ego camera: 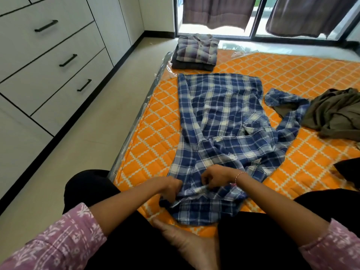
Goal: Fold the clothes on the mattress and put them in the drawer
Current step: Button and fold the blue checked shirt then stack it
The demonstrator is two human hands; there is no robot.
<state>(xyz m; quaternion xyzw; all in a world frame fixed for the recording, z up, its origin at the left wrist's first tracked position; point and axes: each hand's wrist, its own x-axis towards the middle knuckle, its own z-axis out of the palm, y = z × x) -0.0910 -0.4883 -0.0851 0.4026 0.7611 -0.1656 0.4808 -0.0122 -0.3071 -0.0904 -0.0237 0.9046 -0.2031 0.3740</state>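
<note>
The quilted orange mattress [292, 75], wrapped in clear plastic, spreads ahead of the hands. Left of them stands a white cabinet with three closed drawers [52, 61], contents hidden. One blue plaid shirt [220, 121] of soft woven cloth lies flat, stretching away from both hands. The left hand [171, 189] and right hand [216, 176] each pinch its near collar edge. Beyond lie two folded garments stacked [196, 51]; right, one crumpled olive garment [335, 112].

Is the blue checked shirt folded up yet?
Not yet. The blue shirt lies spread along the mattress, one sleeve flung out sideways.
</note>
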